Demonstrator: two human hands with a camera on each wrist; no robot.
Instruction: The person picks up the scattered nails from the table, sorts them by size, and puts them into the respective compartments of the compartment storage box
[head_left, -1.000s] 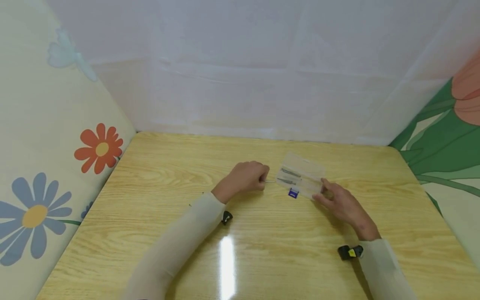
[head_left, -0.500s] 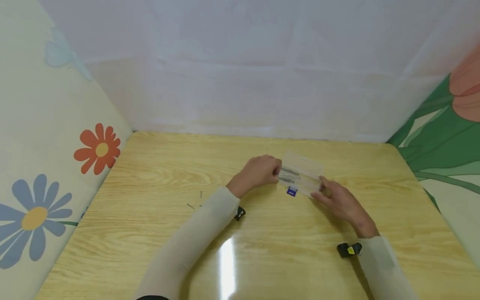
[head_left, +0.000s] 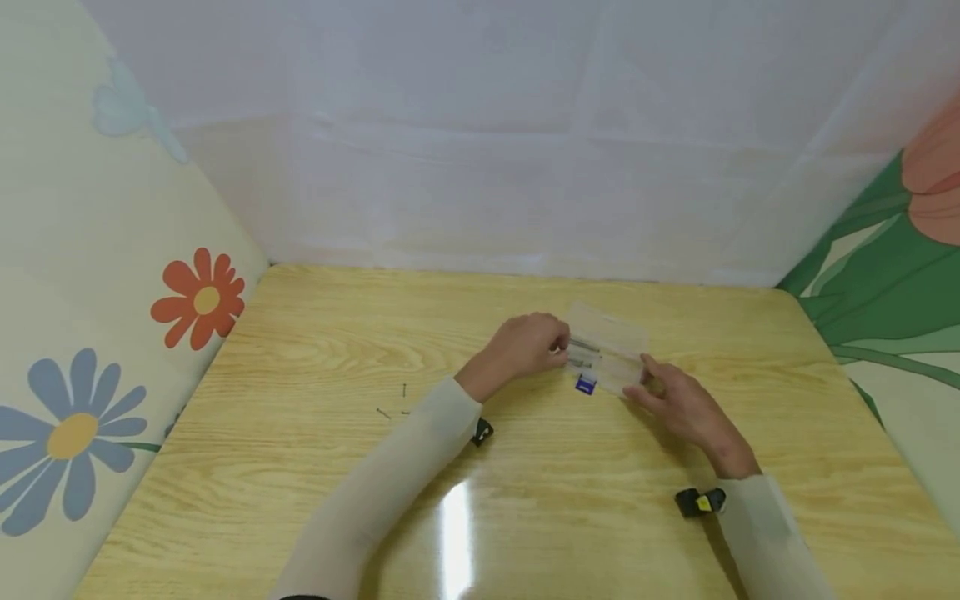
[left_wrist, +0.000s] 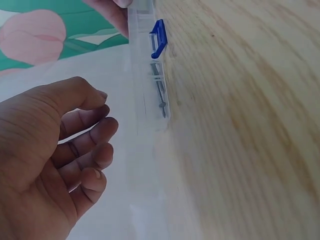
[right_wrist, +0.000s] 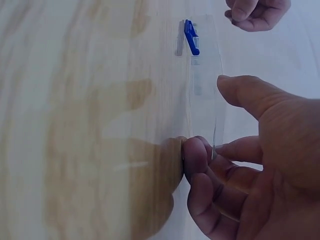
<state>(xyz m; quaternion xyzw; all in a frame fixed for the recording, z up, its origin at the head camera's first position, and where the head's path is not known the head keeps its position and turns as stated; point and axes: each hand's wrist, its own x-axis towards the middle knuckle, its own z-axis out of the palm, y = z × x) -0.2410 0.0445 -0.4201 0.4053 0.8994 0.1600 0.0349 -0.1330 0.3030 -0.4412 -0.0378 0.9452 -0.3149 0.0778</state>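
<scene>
Clear plastic box (head_left: 617, 375) is on the wood tabletop (head_left: 540, 517), far half, a bit R of centre, btwn the two hands. Near to far: blk wrist cam (head_left: 700, 502) at the R cuff first, then 2nd cam (head_left: 483, 432) under the L cuff. To the left, approx. 3 loose metal pins (head_left: 383, 412) lie on the wood, well apart from the box; too small to tell nails from screws.

R hand (head_left: 675, 404) has its fingers bent round the box's right end, gripping it. Blue latch (head_left: 586, 384) sticks out on the near side, undone. Inside, left part, thin grey metal pcs (head_left: 583, 343) show thru the plastic. L hand (head_left: 532, 343) is just beside the left end, fingers loosely bent, narrow gap btwn thumb & index, nothing seen in it. Behind, a clear flap (head_left: 611, 323), prob. the lid, leans back on the far side, w/ white cloth (head_left: 480, 192) beyond.

Handling (est.): box light, stiff, slick, could crack if squeezed; contents prob. slide if tipped. Best hold = end walls, low down; avoid latch & flap, as hinges are likely weak pts.
</scene>
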